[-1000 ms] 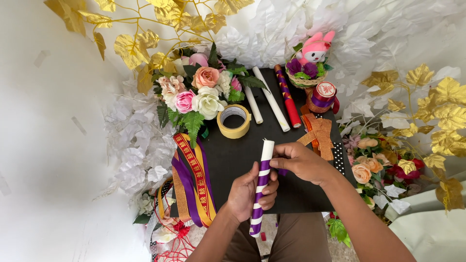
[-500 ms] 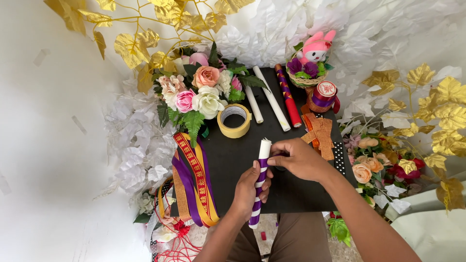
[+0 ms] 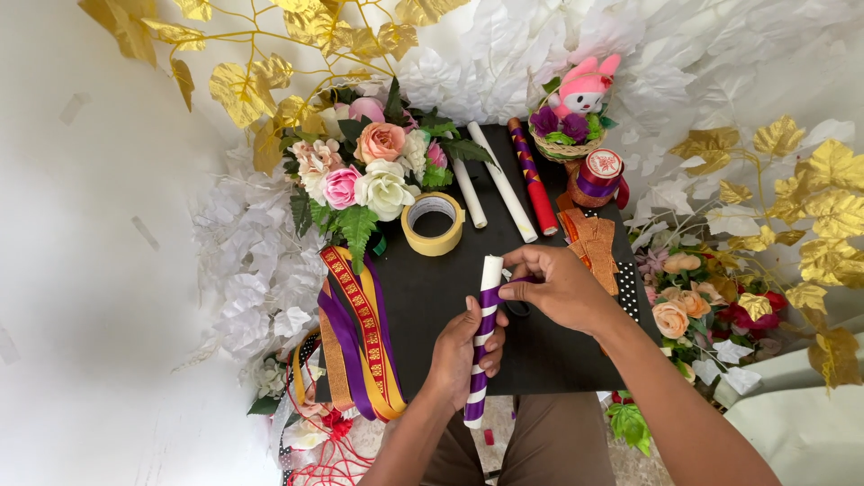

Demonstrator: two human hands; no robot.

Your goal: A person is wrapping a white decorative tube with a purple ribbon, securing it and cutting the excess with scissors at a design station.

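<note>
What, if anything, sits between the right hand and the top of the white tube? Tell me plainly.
Nothing visible does. The right hand pinches the purple ribbon right against the white tube, just below its bare top end. The left hand grips the tube lower down. The yellow tape roll lies farther back on the black board, apart from both.

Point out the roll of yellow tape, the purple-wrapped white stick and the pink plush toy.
roll of yellow tape (image 3: 433,224), head view, on its front rim.
purple-wrapped white stick (image 3: 487,310), head view, on its upper shaft.
pink plush toy (image 3: 583,88), head view, on its head.
</note>
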